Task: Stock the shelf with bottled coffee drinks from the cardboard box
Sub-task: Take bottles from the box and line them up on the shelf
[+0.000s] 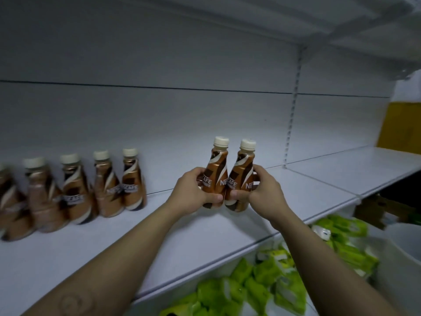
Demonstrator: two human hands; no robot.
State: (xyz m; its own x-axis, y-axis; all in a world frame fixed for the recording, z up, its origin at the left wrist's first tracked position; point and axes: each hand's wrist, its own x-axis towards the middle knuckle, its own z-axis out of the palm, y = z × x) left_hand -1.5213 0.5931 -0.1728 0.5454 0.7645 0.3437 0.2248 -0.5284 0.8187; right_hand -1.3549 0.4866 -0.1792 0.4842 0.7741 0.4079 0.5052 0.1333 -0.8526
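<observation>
We held two bottled coffee drinks side by side over the middle of the white shelf [205, 242], roughly midway between its back edge and its front edge. Our left hand [193, 193] was wrapped around the lower body of the left bottle [216, 176], thumb across the front near the base and the other fingers round its far side. Our right hand [262, 190] gripped the right bottle [241, 179] the same way from the other side. The two bottles touched along their sides and stood upright, leaning slightly to the right, cream caps on top and brown labels facing us. We could not tell whether their bases touched the shelf or hung just above it, since our thumbs and fingers hid the bottoms.

Toward the left end of the shelf, near the back panel [159, 115], stood a row of matching bottles [102, 188], close together, blurred at the far left. They were well apart from the pair in our hands, with bare shelf between.

Below the front edge of the shelf, on the lower level, lay a heap of green and white packets [262, 286]. At the right end, past the shelf's front corner, part of a cardboard box [373, 213] showed, dark and blurred, so we could not see into it. A yellow surface [401, 124] stood beyond the right end of the shelf.
</observation>
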